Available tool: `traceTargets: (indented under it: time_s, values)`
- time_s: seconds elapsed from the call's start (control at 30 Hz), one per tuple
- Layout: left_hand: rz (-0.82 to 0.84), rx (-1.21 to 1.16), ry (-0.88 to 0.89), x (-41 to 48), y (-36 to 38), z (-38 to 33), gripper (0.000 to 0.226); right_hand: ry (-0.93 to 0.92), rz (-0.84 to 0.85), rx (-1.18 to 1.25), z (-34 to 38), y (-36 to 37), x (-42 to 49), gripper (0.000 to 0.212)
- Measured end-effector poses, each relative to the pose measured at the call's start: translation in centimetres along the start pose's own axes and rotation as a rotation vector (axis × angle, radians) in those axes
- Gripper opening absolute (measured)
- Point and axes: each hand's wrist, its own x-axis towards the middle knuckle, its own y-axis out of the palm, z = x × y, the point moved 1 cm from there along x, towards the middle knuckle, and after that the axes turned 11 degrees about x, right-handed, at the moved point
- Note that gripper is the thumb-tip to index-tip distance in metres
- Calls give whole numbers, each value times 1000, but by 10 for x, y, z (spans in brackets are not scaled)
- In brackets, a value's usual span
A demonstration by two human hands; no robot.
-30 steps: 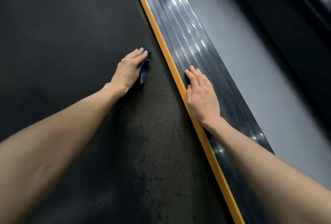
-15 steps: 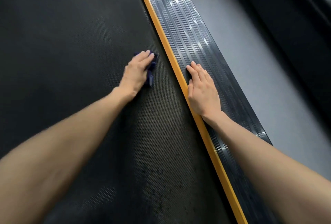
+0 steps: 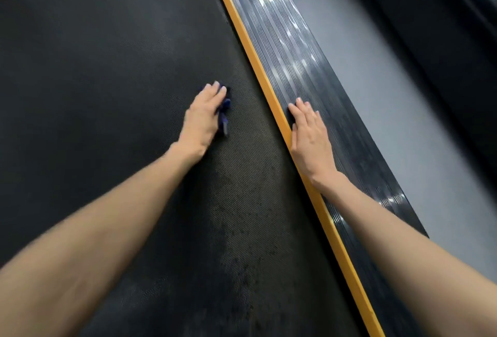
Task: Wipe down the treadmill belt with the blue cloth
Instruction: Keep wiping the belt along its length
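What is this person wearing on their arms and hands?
Nothing that shows. The left hand and right hand are bare, without gloves, rings or a watch; the left forearm and right forearm are uncovered, no sleeve in view.

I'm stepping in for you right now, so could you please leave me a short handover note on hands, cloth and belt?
Left hand: flat, pressing the blue cloth on the treadmill belt, near the yellow strip.
Right hand: open, resting on the ribbed side rail.
Done: cannot tell how much is wiped.
To do: dark specks show on the near belt; wipe there.
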Motion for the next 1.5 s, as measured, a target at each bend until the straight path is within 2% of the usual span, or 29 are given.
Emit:
traceTargets:
  time_s: [0.07,0.13,0.23,0.27,0.3,0.4,0.47,0.5,0.53,0.63,0.73,0.77,0.8,0.83,0.93,1.0,1.03,1.1,1.17,1.2,1.23,1.27,1.3,1.33,1.4,1.43,1.47,1.5]
  values:
    - [-23,4,178,-39,13,-27,35,-28,38,21,-2,-4,-8,45]
    - [-19,-14,495,-98,11,-55,38,-36,67,34,-3,-9,-6,46]
    - [203,97,870,-152,4,-61,41,-17,93,24,1,-12,-7,47]
    - [185,109,909,-143,2,-56,40,-16,98,17,2,-13,-9,48]
    - [139,189,859,-123,0,-46,38,-16,103,12,4,-13,-11,49]
    - [-12,375,289,-60,-41,26,26,-5,111,-5,5,-16,-21,49]
    - [-99,347,-138,-49,-55,61,34,-10,107,14,2,-17,-25,48]
    - [-88,281,-170,-57,-44,65,39,-11,105,28,2,-17,-26,48]
    - [-67,269,-94,-64,-26,43,41,-6,100,41,2,-17,-26,48]
    - [200,216,140,-112,10,-51,38,41,63,59,9,-13,-28,50]
    - [292,54,686,-160,6,-67,41,51,45,43,10,-11,-30,51]
    - [276,24,784,-157,0,-47,41,40,57,43,9,-12,-30,51]
    - [223,18,769,-145,-3,-27,41,33,72,51,8,-14,-30,50]
    - [179,21,655,-127,-7,-10,40,37,87,66,7,-16,-30,49]
    - [-6,55,95,-72,-26,40,38,46,125,70,4,-18,-35,49]
    - [-62,111,-169,-61,-33,51,41,26,162,51,2,-17,-35,51]
    - [-79,105,-204,-62,-33,37,42,22,184,48,0,-17,-35,52]
    - [-35,81,-31,-85,-18,-9,40,20,220,51,-1,-17,-35,54]
    - [182,68,265,-123,-10,-56,41,10,204,33,-2,-18,-37,55]
    - [235,56,492,-141,-10,-71,48,3,186,18,-3,-18,-38,55]
    - [253,47,682,-146,-16,-71,55,-2,174,6,-3,-18,-38,54]
    - [185,82,778,-138,-21,-60,58,-6,170,-1,-2,-17,-39,54]
    - [146,187,736,-123,-27,-43,57,-9,173,-5,-2,-17,-40,53]
    - [121,234,601,-108,-27,-20,55,-10,180,-9,-2,-19,-42,52]
    - [67,162,163,-77,-32,13,44,-19,196,-21,-5,-23,-48,54]
    - [18,165,7,-68,-29,24,43,-29,208,-26,-6,-26,-51,55]
    - [-30,143,-94,-64,-30,18,45,-38,221,-30,-8,-28,-53,57]
    - [-38,94,-111,-69,-27,2,45,-44,240,-29,-9,-30,-54,58]
